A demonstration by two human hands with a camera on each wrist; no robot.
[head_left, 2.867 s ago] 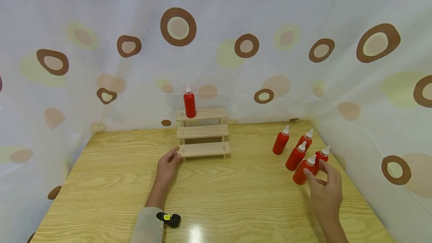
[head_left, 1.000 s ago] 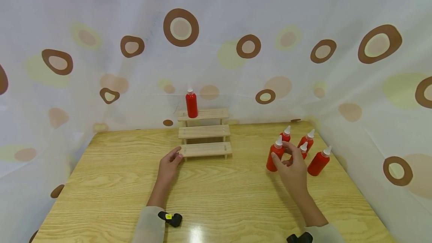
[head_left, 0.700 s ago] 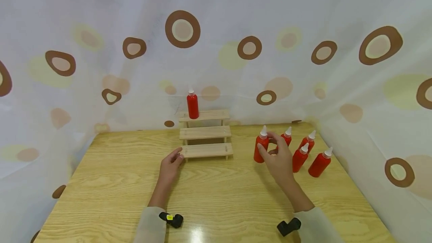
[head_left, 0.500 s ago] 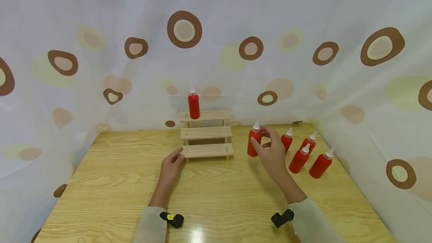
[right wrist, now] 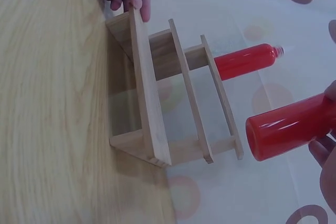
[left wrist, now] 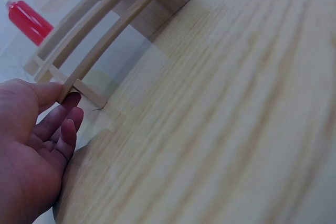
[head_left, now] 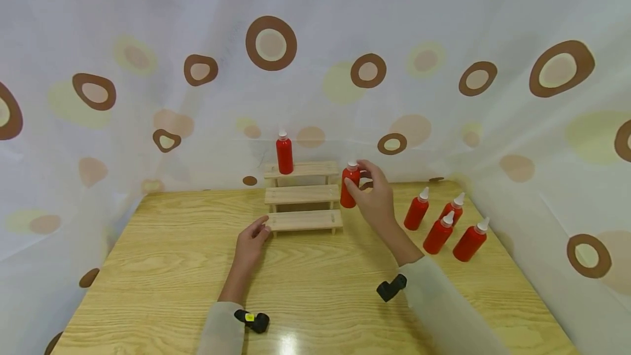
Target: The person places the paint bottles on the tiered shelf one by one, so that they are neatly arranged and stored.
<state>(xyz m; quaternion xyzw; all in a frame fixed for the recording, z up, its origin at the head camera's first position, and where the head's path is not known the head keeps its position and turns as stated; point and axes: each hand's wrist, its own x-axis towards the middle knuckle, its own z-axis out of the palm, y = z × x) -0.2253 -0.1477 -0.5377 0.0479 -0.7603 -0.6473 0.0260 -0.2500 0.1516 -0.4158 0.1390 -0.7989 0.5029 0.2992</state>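
Observation:
A three-step wooden rack (head_left: 303,195) stands at the back of the table, with a red squeeze bottle (head_left: 284,156) upright on the left of its top step. My left hand (head_left: 250,245) pinches the left end of the lowest step, thumb on top and a fingertip beneath, as the left wrist view shows. With my right hand (head_left: 376,196) I hold another red squeeze bottle (head_left: 349,188) by its upper part, raised off the table just right of the rack. In the right wrist view this held bottle (right wrist: 289,127) hangs apart from the steps, its base towards them.
Several more red bottles with white pointed caps stand at the table's right, the nearest to the rack being one bottle (head_left: 417,211). A patterned curtain (head_left: 315,70) encloses the back and sides of the wooden table (head_left: 305,300).
My right hand has taken one bottle from the group at the right and carried it left and upward to the rack's side. My left hand stays on the lowest step.

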